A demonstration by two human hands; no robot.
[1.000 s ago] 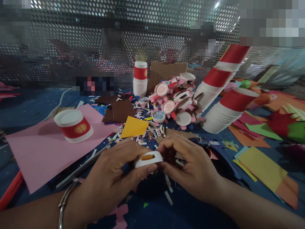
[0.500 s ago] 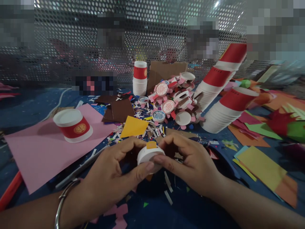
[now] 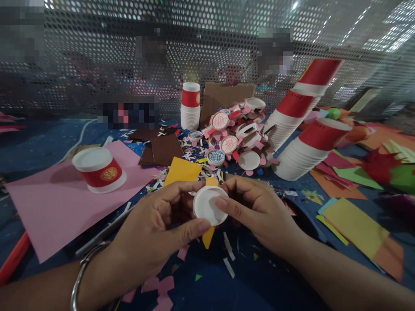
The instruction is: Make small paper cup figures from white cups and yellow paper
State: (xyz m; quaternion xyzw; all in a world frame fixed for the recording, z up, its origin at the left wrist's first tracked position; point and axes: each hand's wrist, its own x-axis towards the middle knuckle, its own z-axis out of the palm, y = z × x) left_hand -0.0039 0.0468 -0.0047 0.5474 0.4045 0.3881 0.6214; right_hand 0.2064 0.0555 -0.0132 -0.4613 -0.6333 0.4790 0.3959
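Between my hands is a round white paper-cup base (image 3: pixel 207 207), its shallow hollow facing me. My left hand (image 3: pixel 155 220) pinches its left and lower rim, thumb at the bottom edge. My right hand (image 3: pixel 259 211) grips the right side, with the thumb lying across the white face. A yellow paper tab (image 3: pixel 212 182) sticks up above the rim, and a pointed yellow paper piece (image 3: pixel 208 238) shows below it. The fingers behind the cup base are partly hidden. Just beyond lies a yellow paper sheet (image 3: pixel 183 169).
An upturned red-and-white cup (image 3: pixel 102 170) stands on pink paper (image 3: pixel 48 207) at left. Behind my hands are a heap of decorated cup bases (image 3: pixel 228 144) and paper scraps. Cup stacks (image 3: pixel 295 155) lean at right, near coloured paper (image 3: pixel 356 224). A perforated metal screen (image 3: pixel 210 47) closes off the back.
The cup base has been tipped up so its round face turns more toward me, and it has shifted slightly right. The pointed yellow piece below it shows more.
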